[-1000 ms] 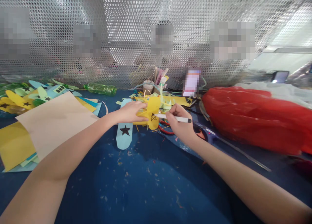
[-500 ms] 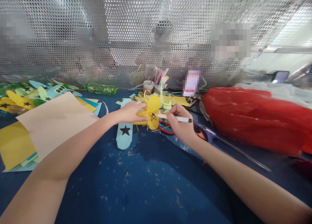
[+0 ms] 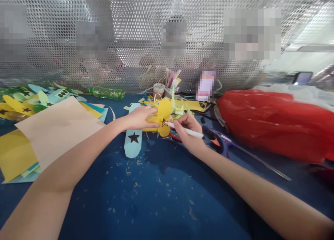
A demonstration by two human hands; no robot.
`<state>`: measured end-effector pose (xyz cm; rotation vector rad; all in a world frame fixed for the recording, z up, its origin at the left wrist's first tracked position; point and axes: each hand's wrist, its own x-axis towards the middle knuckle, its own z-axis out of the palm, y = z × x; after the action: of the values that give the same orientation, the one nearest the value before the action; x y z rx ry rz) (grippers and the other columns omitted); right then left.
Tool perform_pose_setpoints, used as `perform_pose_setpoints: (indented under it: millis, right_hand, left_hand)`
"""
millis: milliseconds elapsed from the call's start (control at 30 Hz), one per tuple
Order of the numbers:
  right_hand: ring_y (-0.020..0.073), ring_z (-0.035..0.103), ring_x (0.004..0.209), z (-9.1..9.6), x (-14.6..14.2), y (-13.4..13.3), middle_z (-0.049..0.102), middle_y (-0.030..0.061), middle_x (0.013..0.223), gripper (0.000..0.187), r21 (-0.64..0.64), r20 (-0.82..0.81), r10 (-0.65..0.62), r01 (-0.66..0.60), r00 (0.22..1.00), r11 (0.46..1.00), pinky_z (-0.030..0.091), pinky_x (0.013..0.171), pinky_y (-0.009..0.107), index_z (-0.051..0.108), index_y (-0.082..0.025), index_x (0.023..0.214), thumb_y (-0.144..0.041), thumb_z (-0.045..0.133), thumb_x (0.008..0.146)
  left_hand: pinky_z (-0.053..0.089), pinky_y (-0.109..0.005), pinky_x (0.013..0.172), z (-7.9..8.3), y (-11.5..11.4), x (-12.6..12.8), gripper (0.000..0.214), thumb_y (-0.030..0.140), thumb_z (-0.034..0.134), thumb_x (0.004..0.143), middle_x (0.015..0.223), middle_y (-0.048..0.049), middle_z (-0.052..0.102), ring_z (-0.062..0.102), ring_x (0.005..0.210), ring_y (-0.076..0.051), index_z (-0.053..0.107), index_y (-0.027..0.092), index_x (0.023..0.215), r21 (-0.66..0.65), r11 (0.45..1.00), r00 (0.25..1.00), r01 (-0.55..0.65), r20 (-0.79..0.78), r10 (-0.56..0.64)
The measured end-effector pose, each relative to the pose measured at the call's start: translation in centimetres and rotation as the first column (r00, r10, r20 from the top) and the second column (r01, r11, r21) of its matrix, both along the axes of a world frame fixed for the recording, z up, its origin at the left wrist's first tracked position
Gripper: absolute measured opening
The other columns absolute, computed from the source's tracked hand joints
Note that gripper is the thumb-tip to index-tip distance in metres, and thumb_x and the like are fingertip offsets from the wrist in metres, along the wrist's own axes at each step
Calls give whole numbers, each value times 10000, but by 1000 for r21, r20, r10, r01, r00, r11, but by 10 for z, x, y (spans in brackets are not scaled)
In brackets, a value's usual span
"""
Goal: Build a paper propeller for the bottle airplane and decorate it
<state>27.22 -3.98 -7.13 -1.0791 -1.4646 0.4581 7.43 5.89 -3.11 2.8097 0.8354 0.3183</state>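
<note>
My left hand [image 3: 139,117] presses down on a yellow paper cut-out [image 3: 163,111] in the middle of the blue table, fingers closed on its left edge. My right hand [image 3: 188,130] grips a white marker pen [image 3: 185,130], whose tip touches a black star drawn on the yellow cut-out. A light blue paper strip with a black star [image 3: 133,139] lies just under my left hand.
A beige sheet [image 3: 57,128] over yellow sheets lies at the left, with more star cut-outs [image 3: 23,102] behind. A green bottle [image 3: 106,93] lies at the mesh wall. A red plastic bag [image 3: 273,121], scissors [image 3: 221,142] and a cup of sticks [image 3: 159,90] sit nearby.
The marker has tilted, its tail lower, while the tip stays on the star. The view has shifted slightly; both hands remain in place.
</note>
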Motion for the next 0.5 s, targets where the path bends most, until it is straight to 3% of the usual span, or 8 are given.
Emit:
perform_pose_setpoints:
  millis: [200, 500]
  right_hand:
    - [93, 371, 454, 0, -3, 3, 442, -62, 526, 272, 0, -3, -47, 47, 999, 999, 300, 448, 251, 399, -237, 650, -268, 591, 839]
    - [94, 397, 475, -2, -2, 6, 508, -53, 544, 270, -39, 27, -43, 44, 999, 998, 318, 463, 249, 419, -233, 667, -280, 611, 851]
  left_hand:
    - [447, -370, 841, 1, -1, 0, 457, 542, 585, 858, 1158, -116, 618, 583, 1028, -273, 547, 191, 1148, 43, 999, 1000, -2, -22, 3]
    - [454, -368, 802, 2, -3, 1, 446, 559, 597, 847, 1100, -117, 618, 581, 997, -281, 547, 188, 1089, 74, 997, 999, -24, -47, 28]
